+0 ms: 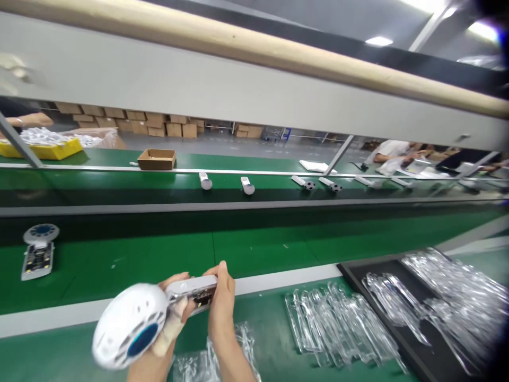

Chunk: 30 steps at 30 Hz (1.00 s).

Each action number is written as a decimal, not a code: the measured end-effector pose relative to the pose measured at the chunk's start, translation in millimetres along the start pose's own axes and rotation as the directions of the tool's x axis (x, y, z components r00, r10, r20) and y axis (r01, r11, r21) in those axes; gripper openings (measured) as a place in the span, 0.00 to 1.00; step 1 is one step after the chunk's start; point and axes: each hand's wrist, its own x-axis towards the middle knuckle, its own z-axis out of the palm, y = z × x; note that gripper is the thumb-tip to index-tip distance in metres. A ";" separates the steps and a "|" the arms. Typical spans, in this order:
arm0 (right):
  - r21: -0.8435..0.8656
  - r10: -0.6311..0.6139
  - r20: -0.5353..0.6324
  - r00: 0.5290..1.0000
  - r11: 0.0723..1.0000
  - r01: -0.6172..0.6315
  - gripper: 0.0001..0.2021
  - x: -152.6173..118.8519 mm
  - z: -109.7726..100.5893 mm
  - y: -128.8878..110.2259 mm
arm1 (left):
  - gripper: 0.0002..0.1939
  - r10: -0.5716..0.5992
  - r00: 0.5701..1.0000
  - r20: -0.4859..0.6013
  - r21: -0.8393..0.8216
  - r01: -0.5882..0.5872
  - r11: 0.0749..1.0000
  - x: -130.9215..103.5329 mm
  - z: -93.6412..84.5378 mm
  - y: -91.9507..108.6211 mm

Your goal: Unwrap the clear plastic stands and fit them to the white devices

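Steadying seems the step: left grip (172, 331) and right grip (222, 305) hold the white round-headed device (145, 313), circuit board (204, 298) exposed; proceeding likely needs gentle support.

Grey floor (214, 144), brown cardboard boxes (174, 130) in stacks, bright ceiling lights (379, 41)

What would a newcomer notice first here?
The white device with its round head, held in the left hand and right hand, lower left of centre. Next, glossy clear parts lower right, on the green bench and in a black tray.
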 end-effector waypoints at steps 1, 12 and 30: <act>0.036 -0.020 -0.007 1.000 0.999 0.020 0.27 -0.7 1.1 -3.0 | 0.26 0.026 1.000 -0.008 0.014 -0.026 1.000 -2.2 0.5 -4.0; -0.304 -0.072 0.111 0.991 0.947 0.103 0.28 28.2 8.5 17.6 | 0.22 -0.148 0.987 -0.063 0.009 0.149 0.989 16.8 8.5 0.7; -0.907 0.345 0.417 0.841 0.100 0.409 0.30 -17.9 -96.2 50.5 | 0.18 -0.495 0.702 0.511 0.807 -0.195 0.557 -6.7 -111.0 -67.3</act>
